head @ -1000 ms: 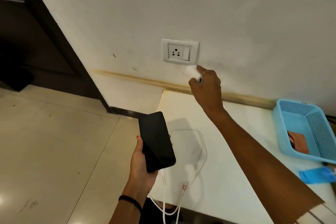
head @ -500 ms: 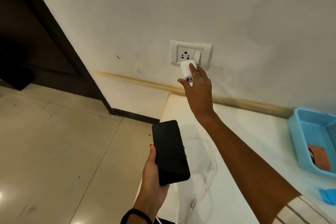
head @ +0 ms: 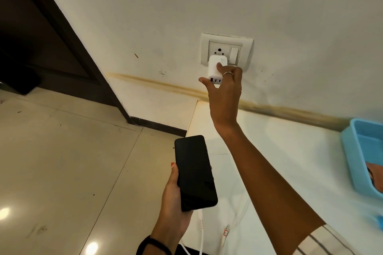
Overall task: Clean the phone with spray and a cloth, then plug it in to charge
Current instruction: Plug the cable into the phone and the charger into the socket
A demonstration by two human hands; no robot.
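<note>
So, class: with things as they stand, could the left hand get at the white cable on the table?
Probably not yet. The left hand grips the phone, so its fingers are taken. The cable lies close beside it on the table, with nothing over it.

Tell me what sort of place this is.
Most likely a room in a home, though I cannot say which. A wall socket sits above a white table, the floor is glossy tile, and a dark wooden door stands at the left.
</note>
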